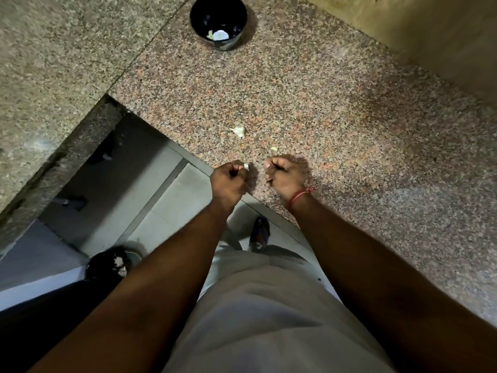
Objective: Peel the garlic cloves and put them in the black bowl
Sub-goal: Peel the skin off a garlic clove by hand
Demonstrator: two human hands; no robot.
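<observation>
Head view: left hand (228, 181) pinches garlic clove (246, 166), tip pointing right.

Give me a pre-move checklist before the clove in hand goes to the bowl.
1. Clove held: ok, left hand pinches a white piece.
2. Clove fully peeled: cannot tell, mostly hidden.
3. Right hand free: cannot tell, fingers curled, contents hidden.
4. Bowl upright, within view: ok, far across the counter.
5. Bowl has room: ok, few pale pieces inside.
6. Path clear: ok, only a skin scrap lies between.
</observation>
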